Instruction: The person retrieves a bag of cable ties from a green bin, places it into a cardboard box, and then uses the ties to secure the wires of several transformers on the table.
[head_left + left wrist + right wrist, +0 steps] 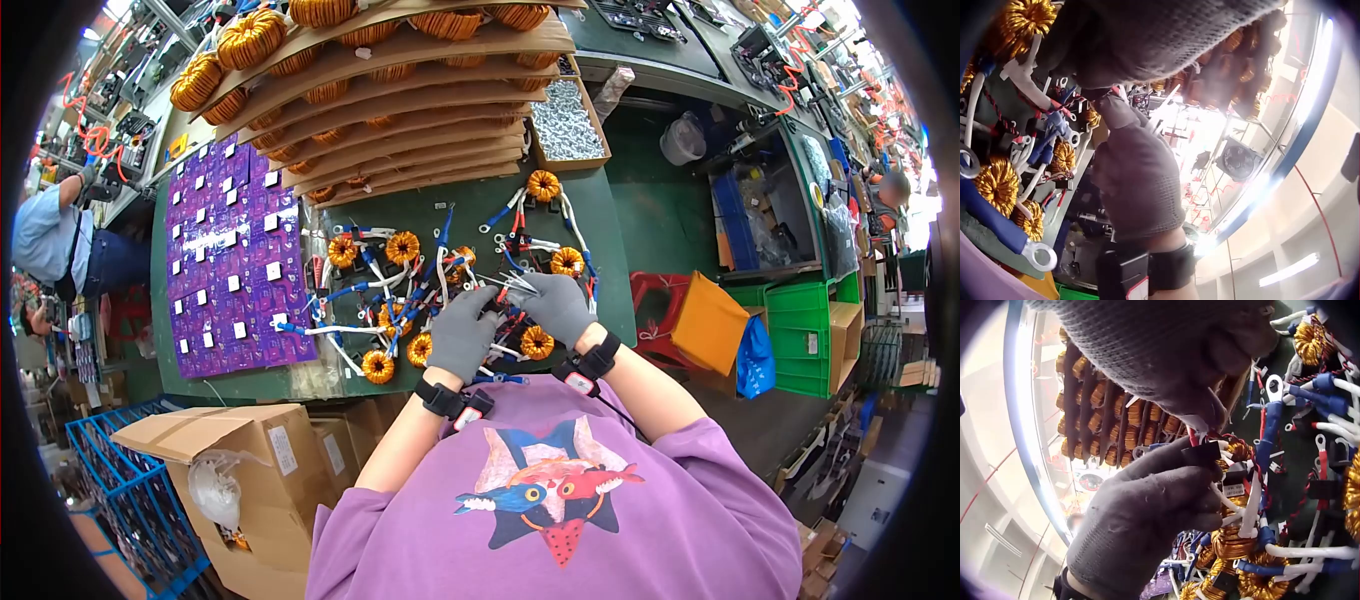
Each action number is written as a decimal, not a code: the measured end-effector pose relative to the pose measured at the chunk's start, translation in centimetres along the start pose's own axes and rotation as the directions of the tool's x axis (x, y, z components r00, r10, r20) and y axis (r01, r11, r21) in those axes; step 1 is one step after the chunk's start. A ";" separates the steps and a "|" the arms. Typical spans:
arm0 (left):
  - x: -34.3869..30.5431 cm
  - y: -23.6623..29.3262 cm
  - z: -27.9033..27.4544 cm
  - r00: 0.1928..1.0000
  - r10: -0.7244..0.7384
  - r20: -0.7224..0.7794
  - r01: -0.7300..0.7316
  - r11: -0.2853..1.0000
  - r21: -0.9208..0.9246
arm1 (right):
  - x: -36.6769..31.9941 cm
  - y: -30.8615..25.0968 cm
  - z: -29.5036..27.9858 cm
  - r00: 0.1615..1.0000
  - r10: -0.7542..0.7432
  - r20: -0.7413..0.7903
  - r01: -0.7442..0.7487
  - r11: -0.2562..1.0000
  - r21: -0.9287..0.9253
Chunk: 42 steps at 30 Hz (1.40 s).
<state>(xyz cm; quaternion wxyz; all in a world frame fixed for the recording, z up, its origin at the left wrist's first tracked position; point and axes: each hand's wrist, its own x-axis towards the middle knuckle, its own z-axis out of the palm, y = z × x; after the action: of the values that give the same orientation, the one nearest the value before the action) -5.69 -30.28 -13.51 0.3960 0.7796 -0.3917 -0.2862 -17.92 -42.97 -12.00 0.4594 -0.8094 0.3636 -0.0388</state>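
In the head view, my gloved left hand [462, 335] and right hand [560, 310] meet over a group of copper-wound ring coils with cable leads. The left hand pinches a small black sleeve-like piece [1202, 454] between thumb and fingers, with a red lead end [1193, 437] beside it. Fingertips of the right hand come down on that red lead end and grip it. Thin white strips [1165, 109] stick out by the right hand. Close by are a copper coil [537, 342], a blue-sleeved ring terminal [1267, 428] and white cables [1310, 552].
Purple circuit boards [230, 260] cover the left of the green table [610, 230]. Cardboard layers [400, 100] stacked with copper coils rise at the back, beside a box of metal parts [568, 122]. A red stool [655, 305] and green crates [800, 340] stand right; cartons [250, 480] stand front left.
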 end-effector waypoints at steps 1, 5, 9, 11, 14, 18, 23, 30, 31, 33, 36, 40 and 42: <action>0.1 0.2 -0.2 1.000 -0.001 0.016 0.001 1.000 0.016 | 0.1 0.3 0.3 1.000 0.000 -0.001 0.000 1.000 0.023; 0.1 0.8 -0.7 1.000 0.003 0.029 -0.006 0.996 0.084 | -0.1 -0.7 0.3 0.997 -0.069 0.027 0.072 0.993 -0.090; 0.9 1.9 -1.8 0.972 -0.170 0.160 0.126 0.960 0.251 | 0.1 -0.8 0.2 0.997 -0.075 0.026 0.076 0.995 -0.061; 1.0 1.9 -2.1 0.946 -0.247 0.208 0.174 0.932 0.318 | 0.1 -1.7 0.3 0.999 -0.026 0.028 0.030 0.991 -0.127; 0.8 0.8 -1.9 0.965 -0.212 0.158 0.197 0.975 0.105 | 0.4 -0.3 1.4 1.000 0.014 0.021 -0.013 1.000 -0.027; -0.2 0.2 -2.8 0.879 -0.300 0.372 0.450 0.780 -0.435 | 0.7 0.0 1.7 0.998 0.015 0.063 -0.030 0.966 0.256; -1.1 1.6 -3.5 0.879 -0.224 0.421 0.458 0.642 -0.615 | 1.1 -0.3 1.4 0.992 0.030 0.121 -0.069 0.941 0.331; -0.7 0.6 -3.0 0.845 -0.257 0.469 0.531 0.510 -0.677 | 1.2 0.6 -1.0 0.970 -0.024 0.244 -0.015 0.988 0.156; -0.6 0.2 -2.8 0.865 -0.231 0.445 0.496 0.530 -0.689 | 1.4 0.5 -1.3 0.952 -0.049 0.301 0.008 0.991 0.137; -0.5 -0.1 -2.1 0.894 -0.183 0.410 0.428 0.619 -0.658 | 1.2 -0.2 -2.2 0.939 -0.086 0.334 0.067 0.995 0.069; -0.3 0.1 -1.9 0.911 -0.150 0.383 0.368 0.716 -0.594 | 1.4 1.2 -1.3 0.951 -0.051 0.306 0.012 0.992 0.126; -0.5 -0.1 -1.7 0.904 -0.207 0.374 0.401 0.714 -0.573 | 1.2 2.5 0.1 0.947 0.097 0.305 -0.267 0.765 0.586; -0.6 -0.3 -1.5 0.910 -0.208 0.358 0.388 0.732 -0.560 | 0.8 0.4 -0.2 0.937 0.199 0.287 -0.335 0.742 0.580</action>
<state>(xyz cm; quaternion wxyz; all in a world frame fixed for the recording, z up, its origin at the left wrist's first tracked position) -4.78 -29.12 -12.88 0.5207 0.6118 -0.1946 -0.5628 -17.65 -43.77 -12.44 0.7357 -0.5513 0.3934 -0.0055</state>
